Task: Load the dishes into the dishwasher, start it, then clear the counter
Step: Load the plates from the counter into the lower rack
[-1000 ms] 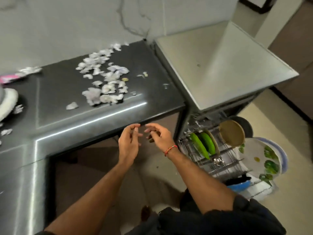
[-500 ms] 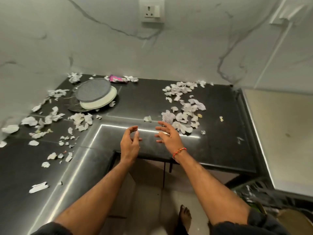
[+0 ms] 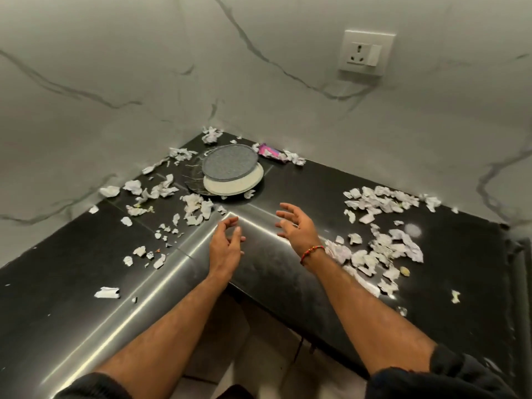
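Marble-veined walls (image 3: 144, 82) meet in a corner behind a black L-shaped counter (image 3: 460, 254), and a white wall socket (image 3: 367, 51) sits high on the right-hand wall. Both hands hover over the inner bend of the counter, holding nothing. The left hand (image 3: 226, 249) has its fingers loosely curled, thumb toward the right hand; the right hand (image 3: 296, 226), with a red thread bracelet (image 3: 312, 253) at the wrist, has its fingers spread and slightly bent. Torn white paper scraps (image 3: 383, 249) litter the counter: a dense patch lies to the right of the right hand, and a looser scatter spreads to the left, toward the corner. Near the corner sits a stack of round mats (image 3: 230, 162), a grey one on top of a cream one, offset. Just behind it, against the wall, lies a pink wrapper (image 3: 269, 152). No dishes are visible on the counter.
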Demonstrator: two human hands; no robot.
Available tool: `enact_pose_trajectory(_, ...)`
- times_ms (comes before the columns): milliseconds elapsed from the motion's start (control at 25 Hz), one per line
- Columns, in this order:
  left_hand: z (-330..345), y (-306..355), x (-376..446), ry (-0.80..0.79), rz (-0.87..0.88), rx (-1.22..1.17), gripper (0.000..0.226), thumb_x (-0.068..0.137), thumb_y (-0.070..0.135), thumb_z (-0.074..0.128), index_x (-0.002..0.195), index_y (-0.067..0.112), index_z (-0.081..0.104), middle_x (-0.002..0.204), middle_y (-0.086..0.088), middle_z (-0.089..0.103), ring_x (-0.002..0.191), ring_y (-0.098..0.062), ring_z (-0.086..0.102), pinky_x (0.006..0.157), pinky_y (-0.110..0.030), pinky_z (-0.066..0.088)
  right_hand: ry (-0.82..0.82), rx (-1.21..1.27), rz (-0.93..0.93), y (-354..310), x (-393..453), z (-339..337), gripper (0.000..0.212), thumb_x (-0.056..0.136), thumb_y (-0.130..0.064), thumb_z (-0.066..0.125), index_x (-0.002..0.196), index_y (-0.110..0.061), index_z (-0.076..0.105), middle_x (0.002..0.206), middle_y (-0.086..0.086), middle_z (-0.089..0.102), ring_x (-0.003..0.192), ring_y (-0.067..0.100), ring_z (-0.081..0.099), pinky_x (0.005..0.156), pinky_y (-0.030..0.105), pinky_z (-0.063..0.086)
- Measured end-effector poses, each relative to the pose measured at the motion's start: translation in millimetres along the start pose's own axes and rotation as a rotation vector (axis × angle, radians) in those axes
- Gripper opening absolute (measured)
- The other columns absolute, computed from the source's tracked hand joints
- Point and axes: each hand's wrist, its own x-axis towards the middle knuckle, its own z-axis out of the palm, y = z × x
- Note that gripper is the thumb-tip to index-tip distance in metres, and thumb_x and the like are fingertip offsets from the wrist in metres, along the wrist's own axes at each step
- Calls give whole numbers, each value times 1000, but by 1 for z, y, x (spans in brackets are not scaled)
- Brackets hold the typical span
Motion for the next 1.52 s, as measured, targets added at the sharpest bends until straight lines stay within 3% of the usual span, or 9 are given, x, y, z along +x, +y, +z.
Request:
enact_pose_trajectory(320,-26,-10,133,116,-94,-145,26,102,10,56,125,21,55,127,-3,59,91,-18,72,71,-47,64,-93,-178,46,-11,118,59,55,93,4,51,144,-15,47,142,9,54,128,16,53,110,35,43)
enact_pose_trajectory(520,-20,-12,231,45,-211,-204,29,103,11,53,131,17,56,132,-10,56,97,-24,69,67,-37,64,-123,-276,87,-21,188,82,61,94,4,50,149,-18,39,150,10,45,134,23,48,113,41,40)
enact_pose_trajectory(680,-20,-21,296,64,-327,-157,44,102,9,53,144,23,51,122,-12,60,88,-21,71,60,-39,64,-140,-427,55,-22,219,95,62,91,-3,50,146,-33,44,138,-8,53,96,15,62,83,19,52)
enact_pose_trajectory(760,-21,-28,328,73,-429,-161,50,102,7,52,149,23,45,116,-11,62,78,-21,71,51,-34,61,-140,-433,79,-14,229,99,64,90,-5,51,143,-40,45,131,-14,56,80,23,63,74,25,56)
enact_pose_trajectory(920,-19,-40,372,142,-573,-169,52,98,8,61,146,18,43,92,-15,68,59,-21,65,36,-26,51,-131,-395,112,2,241,99,60,92,-8,53,143,-39,46,138,-13,51,94,19,70,86,41,56)
enact_pose_trajectory(1080,-16,-45,385,263,-559,-118,49,89,16,75,132,21,52,99,-7,69,64,-16,61,43,-26,44,-66,-334,122,10,250,88,55,93,-6,55,139,-36,51,140,-6,54,92,8,65,91,45,56)
enact_pose_trajectory(1240,-13,-26,373,208,-439,-232,10,91,13,62,82,18,60,71,0,56,72,-20,56,55,-27,47,10,-196,132,5,243,80,51,94,-3,57,136,-32,53,138,0,56,106,10,64,98,41,54)
enact_pose_trajectory(1360,-13,7,339,69,-466,-435,7,95,5,55,100,7,59,88,-7,62,81,-24,66,56,-36,60,67,15,166,-7,219,68,51,96,-13,61,142,-30,44,144,5,50,117,25,61,94,43,56)
enact_pose_trajectory(1520,-1,40,265,-189,-526,-596,27,89,-6,53,113,6,55,106,-14,60,88,-34,66,73,-51,62,209,333,262,-22,176,42,82,95,-22,64,155,-35,10,136,4,50,114,41,62,80,54,59)
